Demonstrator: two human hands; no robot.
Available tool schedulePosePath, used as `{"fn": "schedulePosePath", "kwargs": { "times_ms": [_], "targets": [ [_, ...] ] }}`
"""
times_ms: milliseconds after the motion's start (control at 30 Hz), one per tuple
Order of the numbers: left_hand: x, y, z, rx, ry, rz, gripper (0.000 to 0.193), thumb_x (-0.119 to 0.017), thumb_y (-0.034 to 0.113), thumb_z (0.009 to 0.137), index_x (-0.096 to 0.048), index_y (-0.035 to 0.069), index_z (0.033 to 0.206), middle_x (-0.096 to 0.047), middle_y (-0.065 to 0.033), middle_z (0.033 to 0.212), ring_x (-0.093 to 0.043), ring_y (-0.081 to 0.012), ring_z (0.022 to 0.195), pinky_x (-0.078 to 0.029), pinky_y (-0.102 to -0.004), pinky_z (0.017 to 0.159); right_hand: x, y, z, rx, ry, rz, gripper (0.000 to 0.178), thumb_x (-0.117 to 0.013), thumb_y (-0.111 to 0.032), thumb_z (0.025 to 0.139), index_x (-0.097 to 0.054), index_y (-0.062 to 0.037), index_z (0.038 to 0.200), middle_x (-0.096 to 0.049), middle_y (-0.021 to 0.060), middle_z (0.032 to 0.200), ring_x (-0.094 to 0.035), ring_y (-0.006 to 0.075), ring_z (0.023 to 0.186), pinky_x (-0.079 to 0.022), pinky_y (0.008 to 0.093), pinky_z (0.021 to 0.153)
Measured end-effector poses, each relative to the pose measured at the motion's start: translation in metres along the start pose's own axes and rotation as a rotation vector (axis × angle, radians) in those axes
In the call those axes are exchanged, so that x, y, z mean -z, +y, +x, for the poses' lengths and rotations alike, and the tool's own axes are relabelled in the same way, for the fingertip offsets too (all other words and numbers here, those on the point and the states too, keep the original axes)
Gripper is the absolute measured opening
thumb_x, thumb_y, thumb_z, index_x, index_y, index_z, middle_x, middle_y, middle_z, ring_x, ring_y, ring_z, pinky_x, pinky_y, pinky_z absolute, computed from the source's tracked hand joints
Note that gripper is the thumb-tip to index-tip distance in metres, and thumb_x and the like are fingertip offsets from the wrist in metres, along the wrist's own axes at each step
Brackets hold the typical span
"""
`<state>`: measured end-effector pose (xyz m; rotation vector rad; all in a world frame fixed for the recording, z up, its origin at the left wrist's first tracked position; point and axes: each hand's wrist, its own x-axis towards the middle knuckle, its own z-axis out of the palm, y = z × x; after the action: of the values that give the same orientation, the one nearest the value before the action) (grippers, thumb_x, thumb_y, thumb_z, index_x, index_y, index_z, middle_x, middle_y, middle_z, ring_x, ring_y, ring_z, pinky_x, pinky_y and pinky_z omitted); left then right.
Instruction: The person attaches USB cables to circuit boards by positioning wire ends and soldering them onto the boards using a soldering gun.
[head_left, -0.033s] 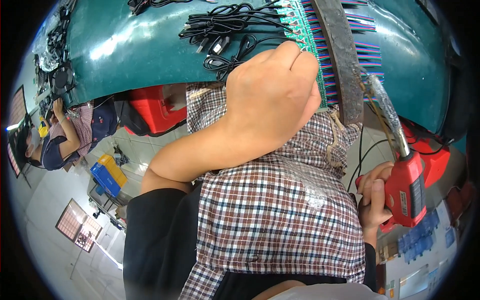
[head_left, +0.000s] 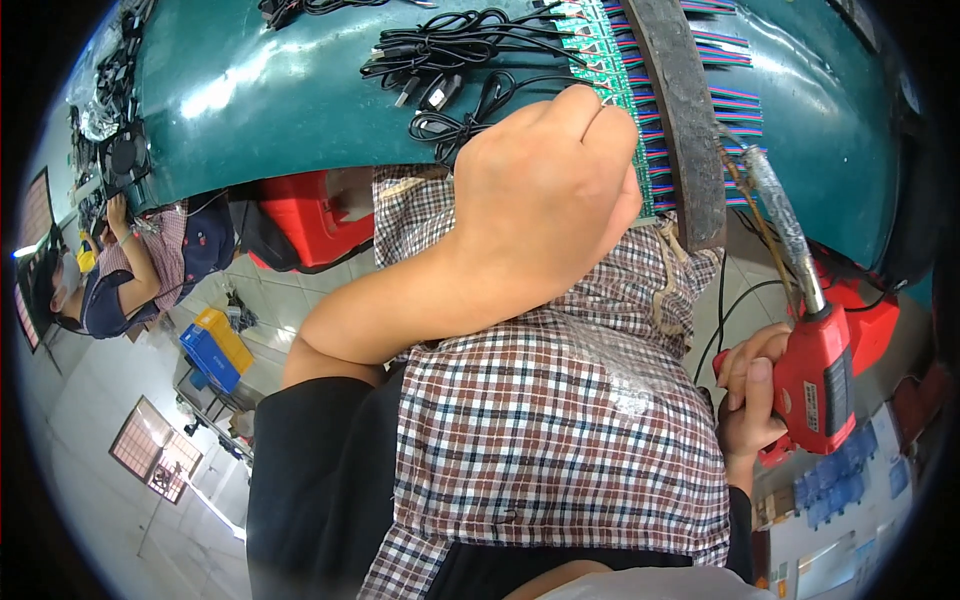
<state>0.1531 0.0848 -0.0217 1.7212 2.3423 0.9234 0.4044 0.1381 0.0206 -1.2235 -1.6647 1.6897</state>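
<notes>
My left hand [head_left: 545, 185] is closed in a fist over the strip of green circuit boards [head_left: 625, 92], near its lower part. The fingertips are turned away from view, and what they pinch is hidden. My right hand [head_left: 752, 385] is wrapped round the handle of a red soldering gun [head_left: 815, 380]. Its metal barrel [head_left: 785, 225] points up and left, with the tip beside the dark weight bar [head_left: 685, 120]. That bar lies across bundles of thin coloured wires [head_left: 728, 97] running right from the boards. Black cables with USB plugs [head_left: 440, 45] extend from the boards' left side.
The green table [head_left: 290, 90] curves across the top. A checked apron [head_left: 560, 430] covers my lap. Red stools [head_left: 310, 220] stand under the table edge. Another person [head_left: 140, 270] sits at the far left, near a pile of black parts [head_left: 125, 150]. Blue and yellow crates [head_left: 218, 348] stand behind.
The soldering gun and my right hand have shifted slightly to the right. My left hand has barely moved.
</notes>
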Motion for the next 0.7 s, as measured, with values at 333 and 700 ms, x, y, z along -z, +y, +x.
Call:
{"fn": "schedulePosePath", "kwargs": {
  "times_ms": [333,700],
  "targets": [
    [0.014,0.007,0.000,0.041,-0.024,0.062,0.019,-0.073,0.009,0.068,-0.054,0.010,0.072,-0.052,-0.0059,0.073,-0.057,-0.0237,0.067,-0.046,-0.0347,0.055,-0.004,-0.005,0.034,0.123,0.067,0.110,0.009,-0.049,-0.007,0.093,-0.048,0.0012,0.089,-0.043,0.0058,0.073,-0.031,0.0055,0.045,-0.035,0.0238,0.047],
    [0.093,-0.121,0.037,0.327,0.464,0.401,0.014,-0.067,0.004,0.080,-0.069,0.010,0.092,-0.063,-0.0075,0.088,-0.063,-0.0272,0.082,-0.051,-0.0382,0.073,-0.011,-0.038,0.075,0.135,-0.076,0.135,0.011,-0.053,-0.007,0.092,-0.048,0.0010,0.087,-0.042,0.0044,0.069,-0.031,0.0055,0.043,-0.035,0.0229,0.044]
  ]
}}
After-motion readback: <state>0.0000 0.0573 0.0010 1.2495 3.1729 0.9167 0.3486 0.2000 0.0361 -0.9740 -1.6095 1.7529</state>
